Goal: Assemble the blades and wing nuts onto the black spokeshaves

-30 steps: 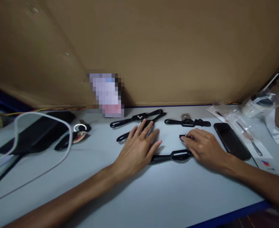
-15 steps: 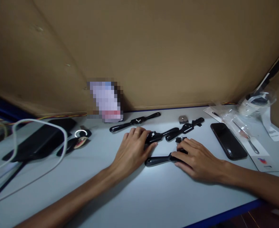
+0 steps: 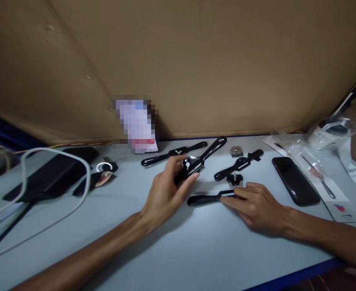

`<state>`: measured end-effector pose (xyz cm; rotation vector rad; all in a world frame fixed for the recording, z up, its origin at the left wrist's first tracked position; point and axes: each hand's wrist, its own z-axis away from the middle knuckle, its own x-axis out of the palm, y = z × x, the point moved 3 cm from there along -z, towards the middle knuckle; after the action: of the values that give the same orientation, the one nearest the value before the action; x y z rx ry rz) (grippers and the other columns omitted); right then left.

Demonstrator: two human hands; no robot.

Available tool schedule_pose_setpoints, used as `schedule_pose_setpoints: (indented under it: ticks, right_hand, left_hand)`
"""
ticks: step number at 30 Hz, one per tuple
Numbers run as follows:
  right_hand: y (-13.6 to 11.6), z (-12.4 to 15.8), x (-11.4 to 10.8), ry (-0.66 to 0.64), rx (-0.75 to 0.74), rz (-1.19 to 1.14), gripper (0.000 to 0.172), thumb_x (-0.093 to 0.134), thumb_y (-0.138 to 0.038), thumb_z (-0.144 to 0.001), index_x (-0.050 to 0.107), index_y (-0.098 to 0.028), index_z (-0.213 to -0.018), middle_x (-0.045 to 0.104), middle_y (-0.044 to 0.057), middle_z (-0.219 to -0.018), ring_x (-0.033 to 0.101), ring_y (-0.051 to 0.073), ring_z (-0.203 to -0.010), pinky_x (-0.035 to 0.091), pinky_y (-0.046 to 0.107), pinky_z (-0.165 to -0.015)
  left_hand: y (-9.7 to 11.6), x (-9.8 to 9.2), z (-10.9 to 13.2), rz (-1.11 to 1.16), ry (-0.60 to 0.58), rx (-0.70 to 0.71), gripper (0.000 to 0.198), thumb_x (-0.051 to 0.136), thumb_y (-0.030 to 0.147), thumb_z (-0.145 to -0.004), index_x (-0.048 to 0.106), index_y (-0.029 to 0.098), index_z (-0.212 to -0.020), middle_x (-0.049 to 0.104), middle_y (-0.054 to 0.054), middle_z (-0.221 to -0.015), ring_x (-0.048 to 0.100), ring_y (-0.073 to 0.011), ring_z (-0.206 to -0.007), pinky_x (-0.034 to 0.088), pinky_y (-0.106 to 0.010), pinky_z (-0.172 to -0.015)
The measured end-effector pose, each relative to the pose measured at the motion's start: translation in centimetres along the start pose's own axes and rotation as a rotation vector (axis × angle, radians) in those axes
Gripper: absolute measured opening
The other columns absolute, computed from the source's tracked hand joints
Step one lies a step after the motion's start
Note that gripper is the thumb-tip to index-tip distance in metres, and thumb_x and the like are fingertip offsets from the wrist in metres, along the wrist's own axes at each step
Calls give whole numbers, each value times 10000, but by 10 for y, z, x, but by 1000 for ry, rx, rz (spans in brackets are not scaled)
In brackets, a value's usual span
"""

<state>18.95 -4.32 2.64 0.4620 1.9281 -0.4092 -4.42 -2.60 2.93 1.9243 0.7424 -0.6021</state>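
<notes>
My left hand (image 3: 168, 188) is closed round one end of a black spokeshave (image 3: 209, 150), its free handle pointing up and right above the table. The middle of that tool, with shiny metal, shows between thumb and forefinger. My right hand (image 3: 253, 206) is closed on the right part of a second spokeshave body (image 3: 205, 199), which lies at the front; its right handle is hidden. Just beyond those fingers sits a blade with a black cap and screw (image 3: 234, 178). A third spokeshave body (image 3: 236, 165) lies behind, with a small black piece at its right end.
Another spokeshave (image 3: 174, 153) and a square metal blade (image 3: 236, 151) lie at the back. A phone (image 3: 295, 180) and a packaged tool (image 3: 326, 188) are at the right. A blurred-out phone (image 3: 137, 125) leans on the cardboard wall. A white cable (image 3: 87, 173) loops at the left.
My left hand has lifted and tilted its spokeshave, the free handle swinging up. My right hand has moved off the capped blade and down onto the front spokeshave body.
</notes>
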Motion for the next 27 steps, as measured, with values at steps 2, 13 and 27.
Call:
schedule_pose_setpoints:
  ticks: [2, 13, 27]
  right_hand:
    - [9, 0, 3, 4, 48, -3, 280, 525, -104, -976, 729, -172, -1155, 708, 26, -754, 569, 160, -625, 391, 313, -663]
    - [48, -7, -2, 138, 347, -69, 299, 515, -117, -990, 726, -160, -1197, 740, 86, -933, 683, 213, -856, 523, 333, -752]
    - [-9, -5, -6, 48, 192, -208, 187, 581, -321, -1017, 619, -157, -936, 642, 75, -887, 552, 225, -800, 461, 369, -711]
  left_hand:
    - [8, -2, 7, 44, 31, 112, 309, 566, 336, -987, 473, 212, -1254, 700, -9, -856, 674, -186, -711, 501, -275, -629]
    - [32, 19, 34, -213, -367, 547, 341, 555, 258, -1004, 535, 169, -1332, 698, -81, -998, 704, -229, -720, 579, -347, -587]
    - [47, 24, 39, -255, -343, 388, 348, 672, 295, -955, 620, 111, -1245, 643, -108, -974, 618, -286, -869, 589, -438, -722]
